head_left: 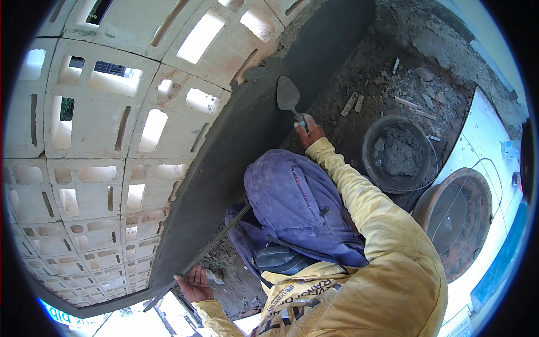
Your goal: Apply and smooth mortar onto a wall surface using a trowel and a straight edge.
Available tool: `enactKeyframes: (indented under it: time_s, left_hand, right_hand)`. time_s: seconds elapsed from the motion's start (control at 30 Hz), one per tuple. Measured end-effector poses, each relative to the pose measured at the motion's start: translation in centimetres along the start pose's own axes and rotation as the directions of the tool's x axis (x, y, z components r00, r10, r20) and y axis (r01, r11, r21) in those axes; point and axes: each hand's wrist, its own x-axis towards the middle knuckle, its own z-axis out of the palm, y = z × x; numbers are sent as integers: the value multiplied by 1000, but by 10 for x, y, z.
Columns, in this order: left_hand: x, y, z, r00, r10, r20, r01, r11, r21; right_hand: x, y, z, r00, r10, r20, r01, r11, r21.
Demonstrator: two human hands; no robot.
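Observation:
My right hand (309, 132) is closed round the handle of a pointed trowel (288, 94). The trowel's blade lies against, or just above, the smooth grey mortar band (230, 135) below the block wall; I cannot tell whether it touches. At the lower left my left hand (196, 285) has its fingers spread and partly curled. Its thumb meets a long thin straight strip (227, 228) that slants from my knee down to the band's lower end. No firm grip on the strip shows.
Pierced pale blocks (87, 135) form the wall at left. A black bucket (396, 154) with grey mortar stands right of my forearm, beside a larger round tub (457, 219). Rubble and broken pieces (351, 105) litter the dirt floor. A white sheet (483, 135) lies farther right.

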Motion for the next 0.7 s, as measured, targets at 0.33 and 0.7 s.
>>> enactKeyframes:
  time_s: [0.33, 0.7]
  left_hand:
    - [9, 1, 1, 1000, -5, 15, 5, 1000, 6]
    - [13, -1, 0, 1000, -9, 1, 9, 1000, 21]
  right_hand:
    - [14, -36, 9, 929, -329, 169, 365, 889, -275]
    - [34, -21, -20, 958, -285, -31, 274, 942, -192]
